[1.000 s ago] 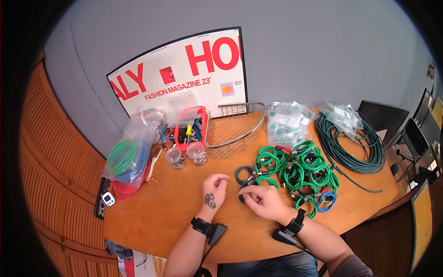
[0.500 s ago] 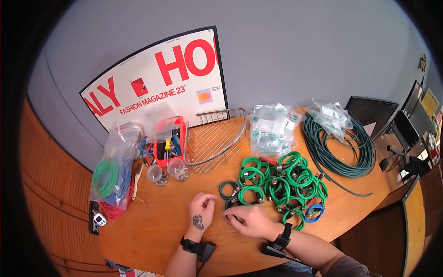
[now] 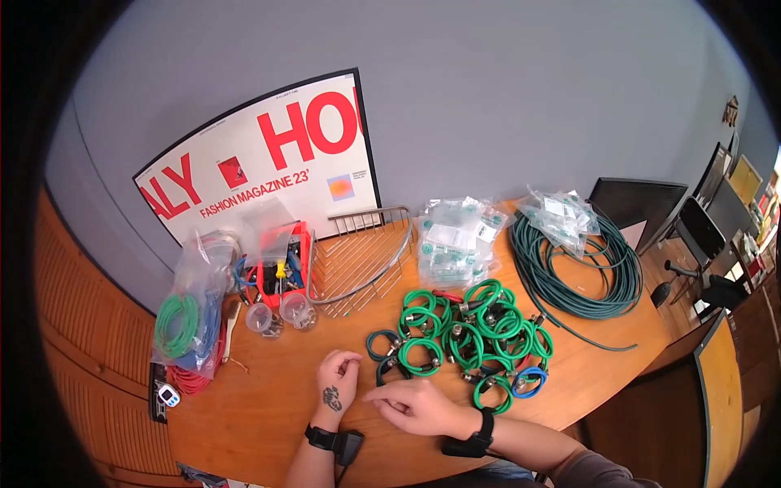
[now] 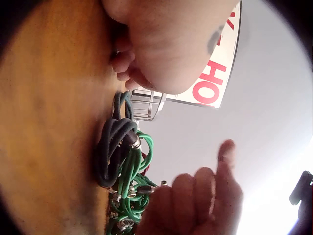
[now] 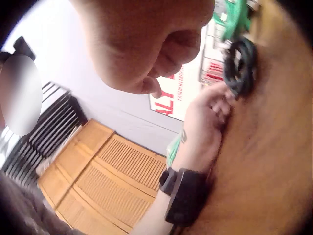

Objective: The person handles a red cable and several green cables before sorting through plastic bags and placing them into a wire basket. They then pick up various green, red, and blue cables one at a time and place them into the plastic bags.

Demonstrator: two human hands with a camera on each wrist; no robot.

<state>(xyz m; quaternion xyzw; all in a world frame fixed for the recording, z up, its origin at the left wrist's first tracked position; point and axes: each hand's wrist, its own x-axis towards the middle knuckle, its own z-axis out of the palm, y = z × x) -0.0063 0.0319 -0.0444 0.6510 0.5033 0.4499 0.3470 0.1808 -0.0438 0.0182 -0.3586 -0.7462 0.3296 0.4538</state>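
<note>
On the table my left hand [image 3: 336, 382] rests on its side, fingers loosely bent and holding nothing. To its right, my right hand [image 3: 423, 408] hovers low with the index finger reaching out and the others curled in; nothing shows between them. Just beyond the two hands lie small dark green cable coils [image 3: 378, 334]. A pile of coiled green cables [image 3: 496, 333] with metal connectors spreads behind the right hand, a blue coil [image 3: 533, 394] at its near edge. In the left wrist view, the dark coils [image 4: 115, 142] sit between the hands.
Clear plastic bags [image 3: 455, 244] and a large dark green cable coil [image 3: 622, 281] lie at the back right. A wire rack [image 3: 407, 244], red bin [image 3: 305, 252], small clear cups [image 3: 297, 309] and bagged cables [image 3: 176, 325] stand back left. A framed poster [image 3: 285, 187] leans on the wall.
The head view has swung to the right and then up. My right hand has drawn back from the dark green coils toward me. My left hand stays resting on the table.
</note>
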